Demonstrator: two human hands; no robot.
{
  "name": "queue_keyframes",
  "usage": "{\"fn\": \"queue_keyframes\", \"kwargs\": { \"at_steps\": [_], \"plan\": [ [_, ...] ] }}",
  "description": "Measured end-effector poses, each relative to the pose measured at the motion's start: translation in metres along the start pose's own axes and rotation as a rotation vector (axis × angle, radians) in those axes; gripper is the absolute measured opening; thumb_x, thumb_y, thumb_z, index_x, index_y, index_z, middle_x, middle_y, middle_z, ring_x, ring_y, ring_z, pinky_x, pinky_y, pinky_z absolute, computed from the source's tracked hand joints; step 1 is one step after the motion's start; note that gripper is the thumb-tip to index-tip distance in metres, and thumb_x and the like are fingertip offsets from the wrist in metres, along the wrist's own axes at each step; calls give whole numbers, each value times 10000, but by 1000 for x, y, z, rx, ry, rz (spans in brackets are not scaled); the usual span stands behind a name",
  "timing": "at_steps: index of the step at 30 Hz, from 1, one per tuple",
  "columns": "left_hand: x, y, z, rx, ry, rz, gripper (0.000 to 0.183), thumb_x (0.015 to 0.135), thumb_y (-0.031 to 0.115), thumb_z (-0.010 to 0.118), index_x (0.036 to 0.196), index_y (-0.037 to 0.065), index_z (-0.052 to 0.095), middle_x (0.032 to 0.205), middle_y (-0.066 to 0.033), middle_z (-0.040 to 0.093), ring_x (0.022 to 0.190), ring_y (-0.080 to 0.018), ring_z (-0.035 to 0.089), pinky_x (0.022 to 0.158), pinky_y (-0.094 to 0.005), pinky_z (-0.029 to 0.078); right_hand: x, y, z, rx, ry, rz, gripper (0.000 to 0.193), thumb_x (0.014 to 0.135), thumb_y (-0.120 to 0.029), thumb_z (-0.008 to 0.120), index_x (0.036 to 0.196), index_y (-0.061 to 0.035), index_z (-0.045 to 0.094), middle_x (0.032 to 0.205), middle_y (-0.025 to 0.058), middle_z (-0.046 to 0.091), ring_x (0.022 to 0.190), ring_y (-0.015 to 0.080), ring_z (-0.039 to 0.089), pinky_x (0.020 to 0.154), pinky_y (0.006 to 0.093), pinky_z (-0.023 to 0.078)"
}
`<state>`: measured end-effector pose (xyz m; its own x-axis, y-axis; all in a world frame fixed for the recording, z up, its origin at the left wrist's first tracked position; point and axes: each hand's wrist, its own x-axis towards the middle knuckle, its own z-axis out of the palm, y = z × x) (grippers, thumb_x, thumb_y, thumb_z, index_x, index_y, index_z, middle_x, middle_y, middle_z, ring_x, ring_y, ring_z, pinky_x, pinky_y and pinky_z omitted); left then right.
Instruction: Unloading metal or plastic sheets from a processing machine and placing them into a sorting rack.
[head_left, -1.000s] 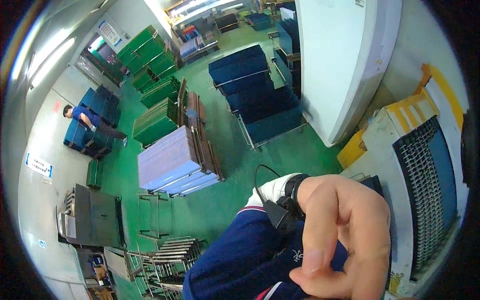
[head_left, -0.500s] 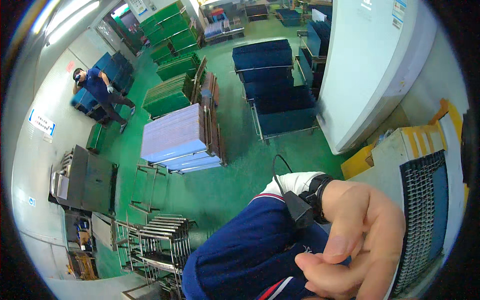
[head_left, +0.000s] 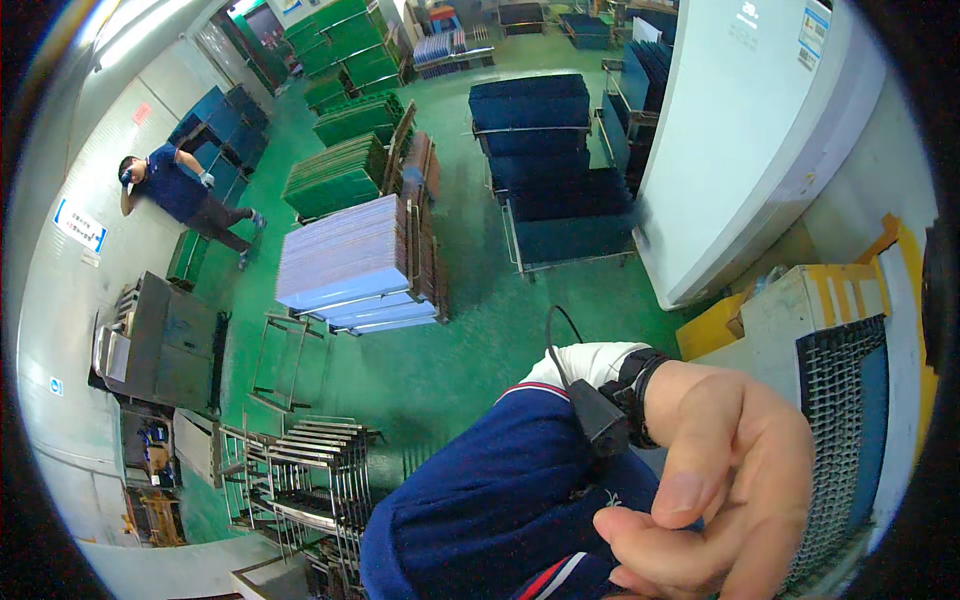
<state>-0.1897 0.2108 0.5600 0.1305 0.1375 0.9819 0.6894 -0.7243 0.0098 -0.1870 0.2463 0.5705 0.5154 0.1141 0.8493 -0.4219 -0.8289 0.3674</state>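
Observation:
My left hand (head_left: 740,490) is raised close in front of me at the lower right. Its fingers are curled inward and the thumb lies against the index finger; nothing shows between them. Around the wrist runs a black strap (head_left: 640,390), with a small black box (head_left: 598,418) and a looped black cable (head_left: 562,325) beside it. A white inner sleeve (head_left: 590,362) comes out of my navy short sleeve (head_left: 480,480), which has a red and white hem. Behind the hand stands a dark woven mesh panel (head_left: 840,430), apart from it as far as I can tell. My right hand is out of view.
Racks of pale lilac panels (head_left: 345,255), green panels (head_left: 335,180) and dark blue panels (head_left: 535,130) stand on the green floor. Metal frames (head_left: 320,470) are lower left. A tall white cabinet (head_left: 740,130) rises at right. Another person (head_left: 180,190) walks by the left wall.
The other person has shifted left and slightly nearer, one hand still at the head. The whole view has tilted a little. My left hand keeps nearly the same curled pose.

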Motion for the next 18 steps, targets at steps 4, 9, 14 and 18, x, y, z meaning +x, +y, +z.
{"fn": "queue_keyframes", "kwargs": {
  "at_steps": [4,9,14,18],
  "plan": [
    [-3,3,-1,0,2,2,176,844,173,547,758,20,555,621,-69,540,502,-190,510,431,-296,382,-5,-4,2,-3,6,11,518,767,-19,400,1082,340,201,580,114,535,457,99,430,640,130,406],
    [0,-3,0,-26,-11,15,174,844,171,545,761,18,554,619,-69,540,501,-189,510,430,-295,383,1,-8,-5,-26,-6,25,521,759,-21,406,1065,347,201,579,122,535,462,104,440,661,129,409],
    [2,-5,1,-23,-21,12,172,844,168,544,763,17,553,618,-69,540,499,-187,510,430,-295,384,-1,-14,-7,-51,0,61,525,750,-23,412,1049,354,200,578,130,535,467,108,451,682,128,411],
    [-4,-1,-3,1,-16,10,170,844,167,543,765,16,551,617,-69,540,498,-186,509,430,-294,385,-7,-20,0,-49,13,89,528,744,-24,416,1035,360,200,577,137,534,471,112,459,699,127,413]
  ]
}}
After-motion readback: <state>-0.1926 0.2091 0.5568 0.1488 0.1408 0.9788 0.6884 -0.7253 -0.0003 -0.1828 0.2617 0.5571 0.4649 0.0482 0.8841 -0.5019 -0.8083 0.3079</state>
